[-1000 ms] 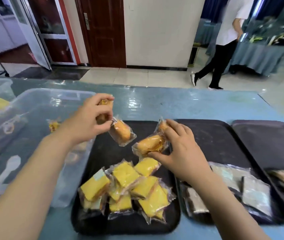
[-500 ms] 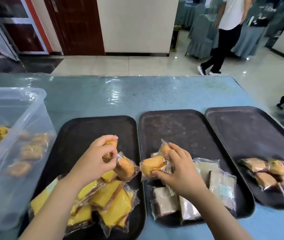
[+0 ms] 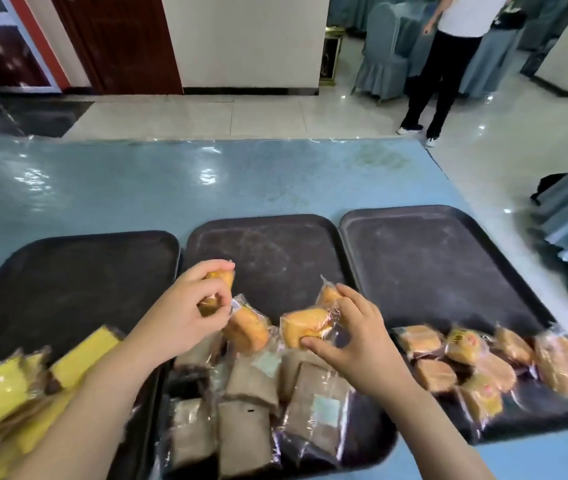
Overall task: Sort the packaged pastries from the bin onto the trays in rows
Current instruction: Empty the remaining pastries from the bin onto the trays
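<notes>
Each grip, left hand (image 3: 185, 313) and right hand (image 3: 355, 337), clutches wrapped pastries (image 3: 305, 325) (labels unreadable).

The scene is bright and evenly lit, as if by daylight and overhead lamps. White glare streaks lie on the glossy blue table (image 3: 109, 188) at upper left and centre, and small highlights dot the floor tiles (image 3: 275, 116). Shadows are soft and faint. The wide lens bends straight lines near the edges. Motion blur smears the yellow packets (image 3: 15, 393) at lower left and the brown packets (image 3: 247, 410) at the bottom; the centre is sharper.
</notes>
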{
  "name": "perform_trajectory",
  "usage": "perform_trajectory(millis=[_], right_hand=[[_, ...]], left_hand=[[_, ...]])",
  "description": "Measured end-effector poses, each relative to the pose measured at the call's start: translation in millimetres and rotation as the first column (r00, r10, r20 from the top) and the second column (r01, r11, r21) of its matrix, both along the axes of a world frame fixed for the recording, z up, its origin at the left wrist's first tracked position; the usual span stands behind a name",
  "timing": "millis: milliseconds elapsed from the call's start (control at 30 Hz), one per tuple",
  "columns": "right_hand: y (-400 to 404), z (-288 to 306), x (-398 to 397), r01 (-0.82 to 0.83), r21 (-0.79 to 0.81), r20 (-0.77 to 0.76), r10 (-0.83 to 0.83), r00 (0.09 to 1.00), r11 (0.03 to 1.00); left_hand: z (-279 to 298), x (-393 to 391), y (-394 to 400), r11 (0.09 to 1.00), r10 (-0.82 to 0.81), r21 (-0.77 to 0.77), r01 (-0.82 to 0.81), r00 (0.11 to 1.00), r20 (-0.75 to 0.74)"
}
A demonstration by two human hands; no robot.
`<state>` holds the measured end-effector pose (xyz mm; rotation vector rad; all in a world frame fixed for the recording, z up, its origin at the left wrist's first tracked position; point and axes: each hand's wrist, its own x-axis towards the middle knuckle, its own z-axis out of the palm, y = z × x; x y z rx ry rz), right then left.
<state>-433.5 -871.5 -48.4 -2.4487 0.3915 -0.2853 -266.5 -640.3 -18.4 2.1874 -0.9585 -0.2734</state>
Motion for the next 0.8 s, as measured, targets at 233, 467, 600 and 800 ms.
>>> perform_trajectory(millis=[233,467,600,800], right_hand=[[-152,-2,-92,-0.095,0.002,-0.083,0.095,0.992,0.995],[-266,-36,-164,-0.044,-0.130,-0.271,0.007,0.963,0.991],[-296,-55,-187,-0.070,-0.260,-0.298,-0.011,0.954,0.963],[-302,-81,-185,-0.164,-0.280,-0.325,0.067,0.943,0.946]], left_hand=[[-14,-86,-150,0.998,-0.055,-0.011,0.054,0.995,-0.079],[-51,-143,-267,0.971,-0.225,0.048,0.236,0.960,-0.169],[-69,-169,-314,0.932,-0.334,0.129,0.339,0.941,-0.064],[-105,-193,-340,0.913,-0.305,0.299,0.279,0.951,0.046]])
